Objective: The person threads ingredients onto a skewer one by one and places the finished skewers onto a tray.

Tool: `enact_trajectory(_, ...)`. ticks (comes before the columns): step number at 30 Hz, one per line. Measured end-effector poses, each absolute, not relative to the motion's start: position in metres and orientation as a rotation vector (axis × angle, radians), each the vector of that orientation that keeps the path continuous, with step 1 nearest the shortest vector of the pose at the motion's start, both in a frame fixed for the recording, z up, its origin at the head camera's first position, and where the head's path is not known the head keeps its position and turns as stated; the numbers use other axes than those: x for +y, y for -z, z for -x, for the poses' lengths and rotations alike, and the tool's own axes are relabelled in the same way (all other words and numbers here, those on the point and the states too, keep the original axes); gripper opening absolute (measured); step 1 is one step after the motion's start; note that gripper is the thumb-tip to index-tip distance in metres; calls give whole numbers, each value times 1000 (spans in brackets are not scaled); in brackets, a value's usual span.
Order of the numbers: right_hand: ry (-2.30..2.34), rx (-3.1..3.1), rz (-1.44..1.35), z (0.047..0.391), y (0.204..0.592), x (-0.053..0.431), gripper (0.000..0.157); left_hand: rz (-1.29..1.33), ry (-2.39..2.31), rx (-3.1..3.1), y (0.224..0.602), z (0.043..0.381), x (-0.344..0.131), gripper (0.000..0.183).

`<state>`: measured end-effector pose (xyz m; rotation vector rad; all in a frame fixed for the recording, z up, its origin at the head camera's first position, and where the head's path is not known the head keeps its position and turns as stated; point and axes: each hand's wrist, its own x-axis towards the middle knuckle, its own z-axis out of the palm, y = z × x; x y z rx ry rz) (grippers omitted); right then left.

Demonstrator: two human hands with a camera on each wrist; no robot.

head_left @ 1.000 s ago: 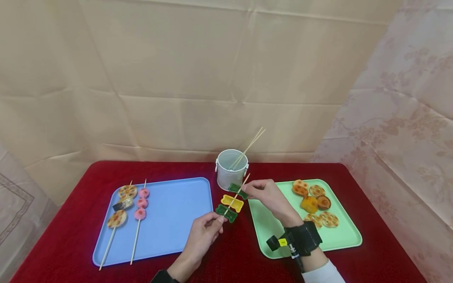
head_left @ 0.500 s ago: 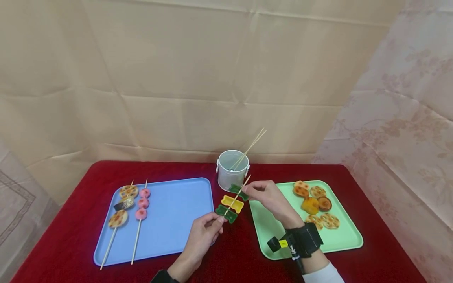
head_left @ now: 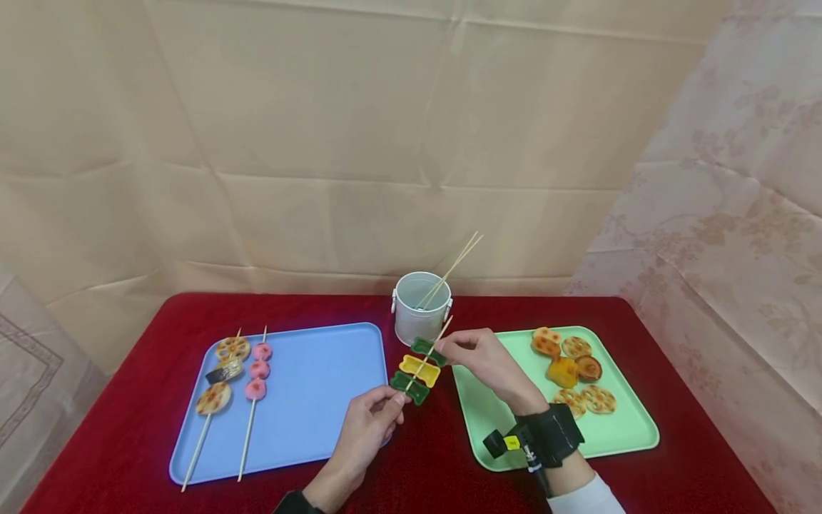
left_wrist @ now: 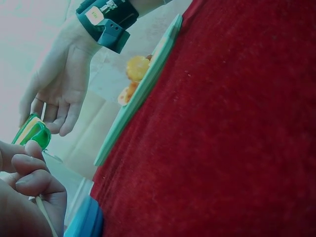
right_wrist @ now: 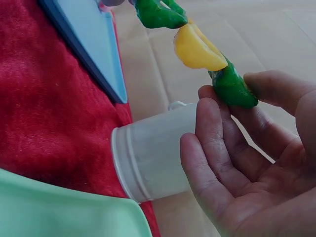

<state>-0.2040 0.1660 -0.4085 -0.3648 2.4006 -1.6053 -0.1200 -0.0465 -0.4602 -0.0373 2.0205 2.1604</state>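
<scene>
Between both hands slants a thin wooden skewer [head_left: 449,323] threaded with a lower green pepper piece [head_left: 409,388], a yellow pepper piece [head_left: 420,370] and an upper green pepper piece [right_wrist: 232,88]. My left hand [head_left: 369,427] pinches the skewer just below the lower green piece; in the left wrist view the stick's end [left_wrist: 45,215] comes out under the curled fingers. Thumb and fingertips of my right hand [head_left: 484,363] pinch the upper green piece at its right end. The other right fingers are spread loosely in the right wrist view.
A white bucket [head_left: 411,321] with a few bare skewers [head_left: 459,260] stands behind the hands. On the left, a blue tray [head_left: 321,400] bears two loaded skewers, one with pink pieces [head_left: 259,369]. A green tray [head_left: 488,421] on the right holds several food pieces [head_left: 562,372].
The upper green piece and my right fingertips have shifted slightly left. The other pepper pieces moved a few pixels left too. Both hands keep their holds.
</scene>
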Motion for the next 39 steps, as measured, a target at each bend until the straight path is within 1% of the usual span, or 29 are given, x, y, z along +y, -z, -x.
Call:
enact_trajectory(3,1621,2411,352,205,408,167,34,26,-2151,2032,459,120,-46,31)
enact_trajectory(10,1778,2341,254,209,406,169,49,24,-2113,2092,458,121,-49,33)
enact_trajectory(13,1837,2319,249,209,404,171,51,15,-2098,2129,458,122,-53,34)
enact_trajectory(19,1862,2322,284,210,404,175,48,-44,-2048,2244,457,123,-66,36)
enact_trajectory(24,1876,2328,290,211,404,180,46,-35,-2047,2254,449,126,-85,31)
enact_trajectory(27,1862,2331,305,211,404,181,46,26,-2066,2237,444,129,-100,26)
enact_trajectory(31,1844,2317,297,210,402,180,47,181,-2058,2310,438,132,-119,23)
enact_trajectory(35,1823,2335,284,209,401,179,48,316,-1831,2564,436,132,-136,29)
enact_trajectory(39,1792,2362,288,209,402,179,48,334,-1599,2805,440,129,-151,32)
